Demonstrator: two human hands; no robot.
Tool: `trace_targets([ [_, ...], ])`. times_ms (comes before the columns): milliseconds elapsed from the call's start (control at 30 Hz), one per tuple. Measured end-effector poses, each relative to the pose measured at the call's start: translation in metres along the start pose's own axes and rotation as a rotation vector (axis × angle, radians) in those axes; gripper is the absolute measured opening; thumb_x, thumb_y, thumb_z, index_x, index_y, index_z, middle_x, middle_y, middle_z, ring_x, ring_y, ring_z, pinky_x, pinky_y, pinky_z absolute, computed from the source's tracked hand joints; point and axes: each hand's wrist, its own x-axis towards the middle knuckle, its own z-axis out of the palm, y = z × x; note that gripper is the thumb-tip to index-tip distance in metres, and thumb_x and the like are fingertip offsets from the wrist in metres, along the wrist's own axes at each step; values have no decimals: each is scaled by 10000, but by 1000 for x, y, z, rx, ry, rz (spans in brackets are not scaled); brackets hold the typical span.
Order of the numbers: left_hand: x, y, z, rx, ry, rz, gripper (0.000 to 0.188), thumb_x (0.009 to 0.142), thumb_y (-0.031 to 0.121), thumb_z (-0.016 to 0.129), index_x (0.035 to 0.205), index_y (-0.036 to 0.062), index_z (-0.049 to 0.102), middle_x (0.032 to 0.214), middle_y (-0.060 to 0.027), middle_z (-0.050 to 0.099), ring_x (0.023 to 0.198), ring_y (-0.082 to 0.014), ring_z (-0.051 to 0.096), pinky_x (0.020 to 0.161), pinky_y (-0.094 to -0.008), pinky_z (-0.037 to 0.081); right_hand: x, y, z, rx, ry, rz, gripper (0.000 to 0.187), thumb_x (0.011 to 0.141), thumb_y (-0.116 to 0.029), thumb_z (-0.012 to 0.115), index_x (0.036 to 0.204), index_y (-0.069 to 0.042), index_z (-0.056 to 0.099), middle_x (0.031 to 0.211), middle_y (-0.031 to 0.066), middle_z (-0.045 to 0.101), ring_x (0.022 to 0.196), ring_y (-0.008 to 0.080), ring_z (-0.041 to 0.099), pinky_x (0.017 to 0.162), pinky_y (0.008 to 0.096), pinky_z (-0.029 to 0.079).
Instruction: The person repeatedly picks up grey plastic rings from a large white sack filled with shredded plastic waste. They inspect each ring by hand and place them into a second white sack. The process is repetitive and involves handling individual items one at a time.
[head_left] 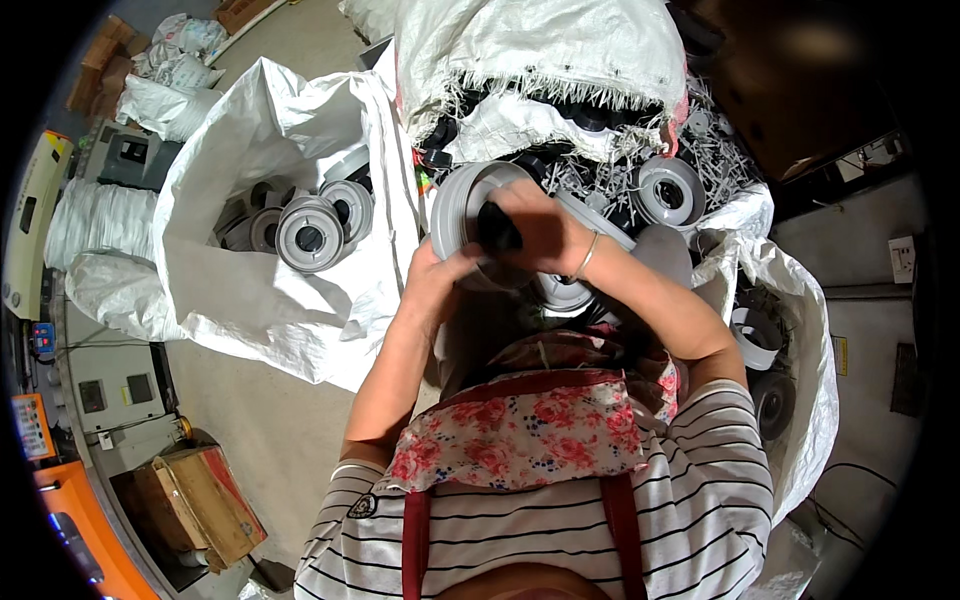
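My left hand (pixel 440 280) grips the lower left side of a round grey plastic fitting (pixel 455 215) with a ridged rim, held up in front of my apron. My right hand (pixel 548 232) reaches across its open right side, fingers curled and partly blurred. A small dark piece (pixel 497 228) shows at those fingers; I cannot tell what it is. Under my right wrist lies another grey fitting (pixel 563 293). A grey ring-shaped fitting (pixel 668 192) sits farther right on a heap of thin grey plastic scraps (pixel 715 150).
On the left stands an open white woven sack (pixel 200 200) with several grey fittings (pixel 310 235) inside. A white sack (pixel 540 40) with black pieces lies ahead. Another sack (pixel 815 400) at my right holds grey parts. Cardboard boxes (pixel 210 505) and an orange machine (pixel 90 530) stand lower left.
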Motion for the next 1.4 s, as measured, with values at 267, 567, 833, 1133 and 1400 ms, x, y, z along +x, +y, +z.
trace_targets([
  [267,-6,9,-2,-58,-36,-127,372,822,115,582,1155,-46,541,1083,-114,596,969,-196,587,869,-334,490,-13,-28,-19,57,-225,105,600,613,-199,760,1116,5,505,1064,205,528,976,385,523,854,421,458],
  [567,-22,7,1,-94,66,-288,358,844,147,614,1150,-24,543,1040,-99,610,917,-192,607,822,-329,506,-28,-40,-14,46,-228,148,592,642,-193,728,1174,-65,500,1170,196,507,1089,400,486,901,450,448],
  [833,-35,-2,15,324,-41,-37,303,841,76,630,1127,14,553,964,-53,611,825,-126,589,737,-274,494,-26,-38,6,536,101,463,318,723,-296,717,941,-72,658,974,158,619,897,309,605,776,400,496],
  [1133,-39,-1,26,300,-24,187,354,804,14,638,1140,-9,527,1000,-70,626,856,-127,599,769,-272,502,-32,-31,8,645,-85,701,460,774,-380,719,1013,3,625,846,125,659,769,189,626,696,300,501],
  [1400,-33,-3,-3,367,-4,55,373,766,-1,644,1132,9,571,967,-29,621,847,-128,588,754,-262,486,-25,-35,10,0,-105,317,595,698,-286,768,1154,19,538,1106,189,573,986,291,598,797,356,504],
])
